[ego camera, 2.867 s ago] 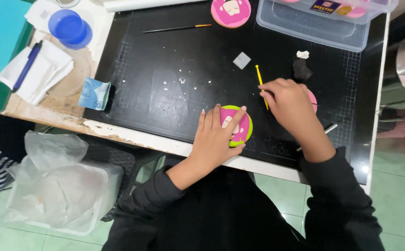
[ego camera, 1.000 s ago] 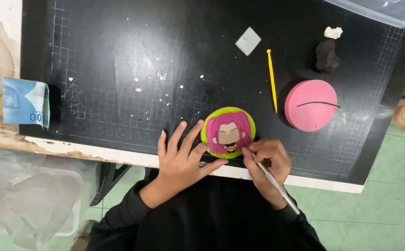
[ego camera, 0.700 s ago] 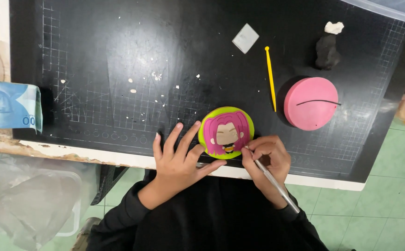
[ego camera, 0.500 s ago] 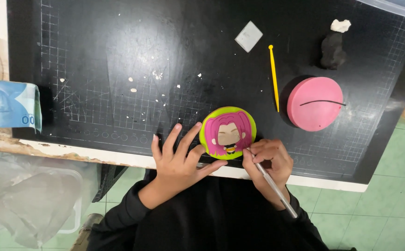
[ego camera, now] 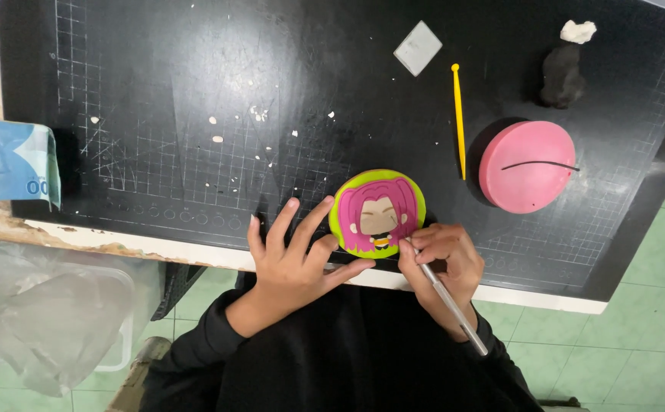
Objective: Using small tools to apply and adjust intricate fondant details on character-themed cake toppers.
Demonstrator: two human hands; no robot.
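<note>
A round green disc with a pink-haired clay face lies at the near edge of the black cutting mat. The left hand steadies its left rim, fingers spread. The right hand pinches a thin metal tool, tip touching the disc's lower right. Farther right sits a pink disc, with a yellow stick just beside it. Far right lies a black clay lump.
</note>
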